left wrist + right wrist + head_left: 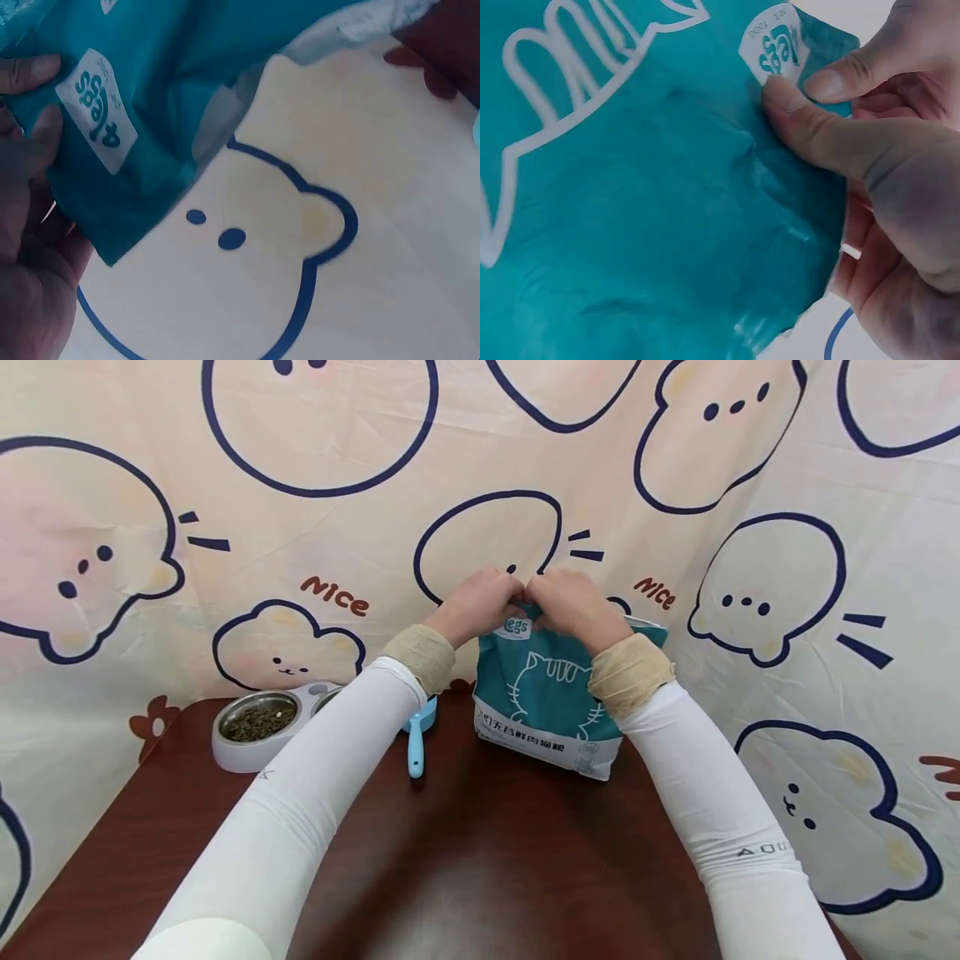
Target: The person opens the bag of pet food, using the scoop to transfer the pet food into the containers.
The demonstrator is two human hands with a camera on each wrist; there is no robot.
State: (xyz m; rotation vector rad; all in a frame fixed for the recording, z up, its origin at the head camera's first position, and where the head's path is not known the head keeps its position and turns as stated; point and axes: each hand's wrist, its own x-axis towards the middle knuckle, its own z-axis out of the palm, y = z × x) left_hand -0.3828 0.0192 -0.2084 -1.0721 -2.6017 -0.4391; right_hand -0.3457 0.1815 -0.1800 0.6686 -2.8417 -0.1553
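Note:
A teal and white cat food bag [551, 693] with a cat outline stands upright on the table. At its top edge my left hand [483, 602] and right hand [573, 606] sit side by side. In the left wrist view the left hand [37, 217] pinches the bag's top corner [112, 232] beside the printed label, thumb in front and fingers behind. Seen from the right wrist, the right hand [900, 180] grips the same top edge, its thumb on the teal front [667, 210] and its fingers behind. Both thumbs lie close together near the label.
A white double pet bowl [240, 756] with kibble [260, 722] in its left dish stands at the table's back left. Between it and the bag lies a light blue scoop [416, 743], partly behind my left arm. A printed cloth [390, 543] hangs behind the brown table [465, 860].

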